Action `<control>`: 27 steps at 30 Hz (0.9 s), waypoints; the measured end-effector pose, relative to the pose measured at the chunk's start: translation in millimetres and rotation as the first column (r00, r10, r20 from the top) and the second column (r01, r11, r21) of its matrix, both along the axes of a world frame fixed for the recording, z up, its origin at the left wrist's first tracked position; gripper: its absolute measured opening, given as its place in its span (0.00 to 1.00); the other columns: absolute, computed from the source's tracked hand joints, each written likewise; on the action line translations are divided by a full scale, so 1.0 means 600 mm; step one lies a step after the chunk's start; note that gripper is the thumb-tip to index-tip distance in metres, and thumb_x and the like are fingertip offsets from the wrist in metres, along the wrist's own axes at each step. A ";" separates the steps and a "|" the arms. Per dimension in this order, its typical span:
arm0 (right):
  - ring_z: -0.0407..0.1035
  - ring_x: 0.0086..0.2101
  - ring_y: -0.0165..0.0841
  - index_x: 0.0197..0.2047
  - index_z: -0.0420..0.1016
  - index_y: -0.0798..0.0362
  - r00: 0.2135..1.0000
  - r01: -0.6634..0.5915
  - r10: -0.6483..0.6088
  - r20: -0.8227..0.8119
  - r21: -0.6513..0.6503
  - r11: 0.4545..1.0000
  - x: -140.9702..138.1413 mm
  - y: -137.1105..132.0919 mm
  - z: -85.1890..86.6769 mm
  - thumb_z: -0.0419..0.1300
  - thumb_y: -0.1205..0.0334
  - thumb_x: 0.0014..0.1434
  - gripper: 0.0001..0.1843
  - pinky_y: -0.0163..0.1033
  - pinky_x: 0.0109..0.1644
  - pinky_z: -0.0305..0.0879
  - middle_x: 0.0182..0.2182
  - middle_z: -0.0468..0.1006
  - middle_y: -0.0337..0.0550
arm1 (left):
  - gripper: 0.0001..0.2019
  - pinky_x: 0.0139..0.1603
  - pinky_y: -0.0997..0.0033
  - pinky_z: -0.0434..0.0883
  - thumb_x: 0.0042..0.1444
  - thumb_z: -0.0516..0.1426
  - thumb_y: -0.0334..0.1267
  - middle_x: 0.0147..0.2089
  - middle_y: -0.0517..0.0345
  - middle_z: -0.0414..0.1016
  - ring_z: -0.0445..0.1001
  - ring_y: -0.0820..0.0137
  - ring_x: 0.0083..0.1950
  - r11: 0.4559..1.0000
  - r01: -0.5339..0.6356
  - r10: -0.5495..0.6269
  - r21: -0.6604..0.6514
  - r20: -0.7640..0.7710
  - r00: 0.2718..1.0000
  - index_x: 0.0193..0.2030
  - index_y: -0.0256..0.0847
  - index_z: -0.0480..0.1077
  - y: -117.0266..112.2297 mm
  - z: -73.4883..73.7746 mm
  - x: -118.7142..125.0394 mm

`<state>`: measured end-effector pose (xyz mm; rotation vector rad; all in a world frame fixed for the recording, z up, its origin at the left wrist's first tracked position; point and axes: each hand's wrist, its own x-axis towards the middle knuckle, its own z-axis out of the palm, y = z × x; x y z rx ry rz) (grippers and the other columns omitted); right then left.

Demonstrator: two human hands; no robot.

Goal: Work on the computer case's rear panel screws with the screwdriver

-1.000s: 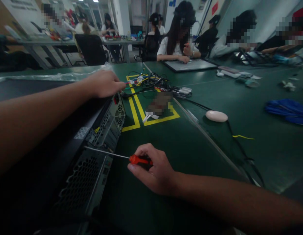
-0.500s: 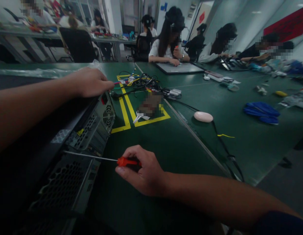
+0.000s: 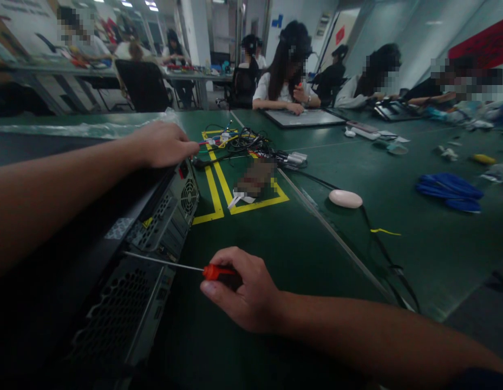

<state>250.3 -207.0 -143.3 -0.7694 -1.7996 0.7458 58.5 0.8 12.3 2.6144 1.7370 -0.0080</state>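
A black computer case (image 3: 125,281) lies on its side on the green table (image 3: 283,238), its vented rear panel facing me. My right hand (image 3: 241,292) is closed round the red handle of a screwdriver (image 3: 213,271). The thin shaft runs left and its tip meets the rear panel near the top edge. My left hand (image 3: 164,143) rests on the far upper corner of the case, fingers curled down over it.
Yellow tape (image 3: 219,189) marks squares on the table beyond the case, with a tangle of cables (image 3: 247,141). A pale mouse (image 3: 345,199) and its cord lie to the right, a blue cloth (image 3: 448,189) farther right. Several people sit at the far side.
The view swung right, then partly back. Both hands, the screwdriver and the case keep the same positions relative to each other.
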 end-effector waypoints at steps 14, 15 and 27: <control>0.70 0.30 0.31 0.48 0.77 0.53 0.997 -0.035 0.034 0.073 0.002 0.999 0.004 0.002 0.014 0.57 0.61 0.73 0.08 0.37 0.36 0.69 0.33 0.77 0.41 | 0.28 0.40 0.60 0.63 0.64 0.45 0.55 0.29 0.46 0.72 0.67 0.62 0.34 0.999 -0.010 0.011 0.046 -0.010 1.000 0.31 0.40 0.78 0.005 -0.005 0.000; 0.69 0.29 0.31 0.50 0.76 0.52 0.997 -0.026 0.028 0.069 -0.027 0.999 0.004 0.002 0.014 0.58 0.61 0.72 0.08 0.37 0.36 0.69 0.34 0.77 0.40 | 0.28 0.40 0.60 0.63 0.63 0.45 0.55 0.29 0.47 0.72 0.68 0.61 0.35 0.998 -0.010 0.011 0.057 -0.005 1.000 0.31 0.40 0.79 0.005 -0.005 0.000; 0.69 0.28 0.29 0.44 0.68 0.48 0.998 0.014 -0.009 0.063 -0.075 0.997 0.004 0.000 0.008 0.67 0.62 0.65 0.10 0.34 0.32 0.66 0.33 0.76 0.36 | 0.27 0.42 0.62 0.65 0.60 0.46 0.56 0.30 0.48 0.75 0.73 0.57 0.39 0.997 -0.041 0.041 0.063 0.003 0.999 0.33 0.43 0.81 0.005 -0.004 0.002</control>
